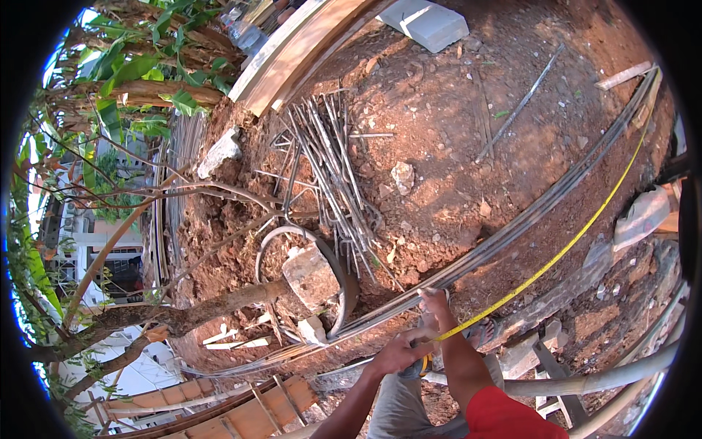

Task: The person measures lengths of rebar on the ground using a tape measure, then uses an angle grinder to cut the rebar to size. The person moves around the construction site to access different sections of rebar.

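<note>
A yellow tape measure blade (547,274) stretches from my hands in a long curve to the far right. My left hand (397,354) is closed at the near end of the blade, with the yellow tape case partly showing just below the fingers. Ahead of it, my right hand (437,309) reaches to the edge of a bundle of long steel rebars (528,212), its fingers curled in. What those fingers grip, if anything, is hidden. My right forearm crosses over near the blade's near end. The rebars lie along the ground, roughly following the tape.
A pile of short steel rods (329,172) lies on the reddish soil. Left of my hands are a tree trunk (241,298), a concrete chunk (311,276) and a black ring (344,282). Timber boards (300,47) and a grey block (426,25) lie farther off. Poles (592,382) stand at lower right.
</note>
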`<state>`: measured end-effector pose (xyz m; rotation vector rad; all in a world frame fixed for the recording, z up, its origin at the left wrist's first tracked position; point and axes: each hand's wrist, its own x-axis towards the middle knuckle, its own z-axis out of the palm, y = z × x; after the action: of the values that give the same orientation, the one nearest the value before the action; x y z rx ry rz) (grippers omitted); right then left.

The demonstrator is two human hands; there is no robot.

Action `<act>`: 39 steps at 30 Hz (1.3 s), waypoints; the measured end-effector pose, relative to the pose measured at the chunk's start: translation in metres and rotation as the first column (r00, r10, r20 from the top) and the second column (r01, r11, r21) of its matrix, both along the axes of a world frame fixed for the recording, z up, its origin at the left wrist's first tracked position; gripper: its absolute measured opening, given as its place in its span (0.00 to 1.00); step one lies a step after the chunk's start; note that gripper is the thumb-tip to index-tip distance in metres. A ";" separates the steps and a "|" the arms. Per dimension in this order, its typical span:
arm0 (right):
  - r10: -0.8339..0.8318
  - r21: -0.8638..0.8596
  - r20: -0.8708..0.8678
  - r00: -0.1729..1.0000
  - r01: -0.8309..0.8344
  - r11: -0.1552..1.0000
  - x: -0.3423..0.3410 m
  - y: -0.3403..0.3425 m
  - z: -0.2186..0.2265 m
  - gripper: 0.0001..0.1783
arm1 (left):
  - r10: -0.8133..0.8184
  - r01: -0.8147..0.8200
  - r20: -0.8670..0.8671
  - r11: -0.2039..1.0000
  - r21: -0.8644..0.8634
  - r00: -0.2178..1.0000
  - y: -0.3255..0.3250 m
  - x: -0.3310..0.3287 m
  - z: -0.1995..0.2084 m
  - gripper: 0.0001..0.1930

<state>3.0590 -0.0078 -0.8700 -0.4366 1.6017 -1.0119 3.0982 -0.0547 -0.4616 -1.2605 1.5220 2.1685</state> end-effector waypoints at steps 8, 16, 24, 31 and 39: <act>0.099 0.160 0.264 0.959 -0.145 0.976 -0.027 -0.008 0.054 0.22 | 0.007 -0.008 -0.071 1.000 -0.013 0.997 -0.011 -0.013 0.021 0.10; 0.141 0.250 0.334 0.932 -0.231 0.940 -0.038 -0.025 0.090 0.20 | 0.328 -0.309 -0.007 0.882 -0.356 0.945 0.026 -0.038 -0.022 0.19; 0.216 0.353 0.261 0.941 -0.302 0.886 -0.056 -0.033 0.059 0.28 | 0.266 -0.354 -0.296 0.885 -0.303 0.918 0.017 -0.032 -0.047 0.24; 0.399 0.305 0.201 0.895 -0.444 0.842 -0.052 -0.036 0.097 0.29 | -0.050 0.020 -0.073 0.932 -0.362 0.996 0.019 -0.009 -0.018 0.23; 0.454 0.279 0.190 0.871 -0.491 0.825 -0.054 -0.030 0.092 0.29 | -0.092 0.059 -0.104 0.957 -0.286 0.990 0.033 0.005 -0.026 0.25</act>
<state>3.0046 -0.0375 -0.7784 -0.5092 1.4185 -0.3794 3.1029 -0.0212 -0.4873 -1.1467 1.9505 2.0629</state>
